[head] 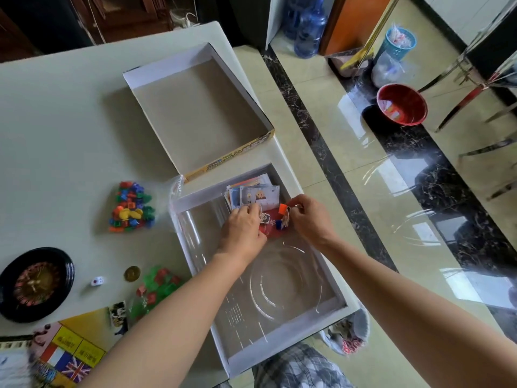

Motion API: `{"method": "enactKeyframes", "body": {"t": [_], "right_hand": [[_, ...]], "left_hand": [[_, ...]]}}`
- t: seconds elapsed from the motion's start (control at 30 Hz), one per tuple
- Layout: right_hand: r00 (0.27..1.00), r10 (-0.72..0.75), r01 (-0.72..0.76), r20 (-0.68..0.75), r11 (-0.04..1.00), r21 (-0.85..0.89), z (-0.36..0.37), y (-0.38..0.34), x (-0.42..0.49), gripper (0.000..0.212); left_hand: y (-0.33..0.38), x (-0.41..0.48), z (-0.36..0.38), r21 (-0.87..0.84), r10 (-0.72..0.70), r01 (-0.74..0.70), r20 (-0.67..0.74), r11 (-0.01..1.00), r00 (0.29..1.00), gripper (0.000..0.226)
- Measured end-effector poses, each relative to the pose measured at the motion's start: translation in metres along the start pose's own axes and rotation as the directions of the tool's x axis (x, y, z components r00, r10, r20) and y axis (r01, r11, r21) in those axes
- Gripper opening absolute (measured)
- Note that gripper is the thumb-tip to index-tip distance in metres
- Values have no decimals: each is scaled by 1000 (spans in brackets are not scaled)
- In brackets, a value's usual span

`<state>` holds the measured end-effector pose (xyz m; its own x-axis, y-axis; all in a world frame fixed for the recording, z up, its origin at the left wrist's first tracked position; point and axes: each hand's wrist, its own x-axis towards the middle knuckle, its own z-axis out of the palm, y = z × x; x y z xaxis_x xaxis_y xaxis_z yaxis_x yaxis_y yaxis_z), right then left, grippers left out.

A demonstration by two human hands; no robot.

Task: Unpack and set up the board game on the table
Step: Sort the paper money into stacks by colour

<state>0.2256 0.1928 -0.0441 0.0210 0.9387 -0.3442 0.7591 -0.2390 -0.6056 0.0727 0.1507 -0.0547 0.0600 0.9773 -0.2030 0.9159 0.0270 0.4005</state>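
You are at a pale table (56, 121) with a glossy tiled floor (363, 152) to your right, crossed by dark marble strips. A red basin (401, 103), a blue basket (400, 42) and water bottles (307, 26) stand on that floor.

The box lid (156, 79) lies upturned at the far side of the table, showing only its bare inside. Nearer you sits the box base (330, 310), lined with a clear plastic insert (279, 275) that has a round well. A stack of cards (257, 191) lies in its far corner.

Just in front of the cards, your left hand (243, 228) and right hand (310, 217) meet over the box base. Both pinch a small packet of tokens (272, 219) between curled fingers, one hand at each side.

On the table to your left lie a bag of coloured pieces (131, 208), a roulette wheel (35, 284), a die (98, 281), a gold coin (132, 273) and a bag of green and red houses (156, 284). The game board (64, 351) lies at the near left edge. Your left forearm crosses over the houses and hides part of the bag.
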Motion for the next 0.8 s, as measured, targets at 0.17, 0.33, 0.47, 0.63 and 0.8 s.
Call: {"method": "enactKeyframes", "body": {"t": [0.17, 0.33, 0.47, 0.63, 0.8], "right_hand": [[1000, -4, 4, -1, 999, -42, 3, -1, 2, 29], [997, -72, 80, 37, 956, -281, 5, 0, -6, 49], [987, -106, 149, 122, 887, -438, 1, 5, -11, 46], [981, -118, 177, 156, 875, -451, -4, 2, -11, 29], [982, -109, 158, 157, 923, -352, -6, 2, -8, 11]], "left_hand": [[-8, -2, -6, -87, -31, 29, -17, 996, 999, 32], [0, 2, -4, -64, -74, 72, -20, 995, 997, 47], [3, 9, -1, 60, -105, 106, -27, 993, 994, 65], [8, 10, -2, 141, -79, 80, -13, 987, 997, 45], [1, 6, -2, -7, -85, 85, -46, 996, 995, 33]]}}
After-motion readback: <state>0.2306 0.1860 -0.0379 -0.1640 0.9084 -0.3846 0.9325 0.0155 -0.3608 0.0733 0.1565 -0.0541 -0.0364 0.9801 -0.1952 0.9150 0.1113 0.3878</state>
